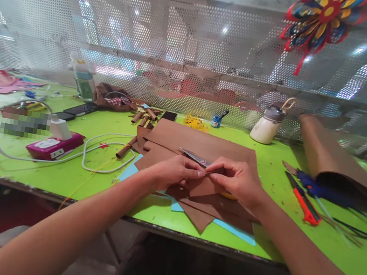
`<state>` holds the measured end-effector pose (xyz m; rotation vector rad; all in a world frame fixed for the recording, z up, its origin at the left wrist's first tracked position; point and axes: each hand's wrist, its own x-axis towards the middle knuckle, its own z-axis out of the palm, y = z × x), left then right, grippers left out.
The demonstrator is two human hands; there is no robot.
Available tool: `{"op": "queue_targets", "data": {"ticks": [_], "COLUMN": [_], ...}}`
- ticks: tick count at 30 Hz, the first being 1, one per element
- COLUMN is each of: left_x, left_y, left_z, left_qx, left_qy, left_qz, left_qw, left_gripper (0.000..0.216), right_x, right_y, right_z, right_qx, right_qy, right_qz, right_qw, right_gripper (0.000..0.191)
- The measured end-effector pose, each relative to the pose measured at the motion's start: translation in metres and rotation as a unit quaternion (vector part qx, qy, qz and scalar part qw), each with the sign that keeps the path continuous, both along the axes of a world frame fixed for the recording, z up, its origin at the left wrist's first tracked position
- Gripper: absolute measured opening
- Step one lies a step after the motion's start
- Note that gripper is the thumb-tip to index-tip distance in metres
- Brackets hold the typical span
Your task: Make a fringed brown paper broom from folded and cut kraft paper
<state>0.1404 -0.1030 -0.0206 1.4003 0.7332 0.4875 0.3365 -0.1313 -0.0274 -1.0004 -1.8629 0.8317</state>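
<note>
My left hand (177, 170) and my right hand (238, 178) meet above a pile of brown paper (201, 138). Between the fingertips of both is pinched a small brown paper piece (211, 170), mostly covered by the fingers. Scissors (196, 157) lie on the pile just behind my hands, blades pointing left; part of their yellow handle shows beneath my right hand. Light blue paper (236, 231) sticks out from under the brown sheets at the table's front edge.
On the green table (293, 242) stand a power socket block (56, 146) with a white cable, small brown paper rolls (124, 148), and a cream flask (266, 126). An orange cutter knife (304, 206) lies right, by a large brown paper roll (342, 161). A perforated metal screen (184, 52) rises behind.
</note>
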Motion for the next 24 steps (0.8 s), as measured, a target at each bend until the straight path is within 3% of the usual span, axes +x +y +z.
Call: {"op": "queue_targets", "data": {"ticks": [8,16,24], "left_x": [0.002,0.000,0.001], "left_y": [-0.002,0.002,-0.005], "left_z": [0.003,-0.005,0.006], "left_qx": [-0.041,0.013,0.087], "left_qy": [0.005,-0.001,0.043], "left_qz": [0.035,-0.018,-0.031], "left_qw": [0.999,1.000,0.995], "left_gripper": [0.034,0.037,0.039], "right_x": [0.002,0.002,0.003], "right_y": [0.003,0.003,0.001], "right_z": [-0.002,-0.001,0.000], "right_qx": [0.067,0.081,0.044], "right_qy": [-0.021,-0.026,-0.008], "right_qz": [0.000,0.017,0.016], "right_qw": [0.998,0.996,0.999], "right_gripper": [0.012,0.010,0.011]}}
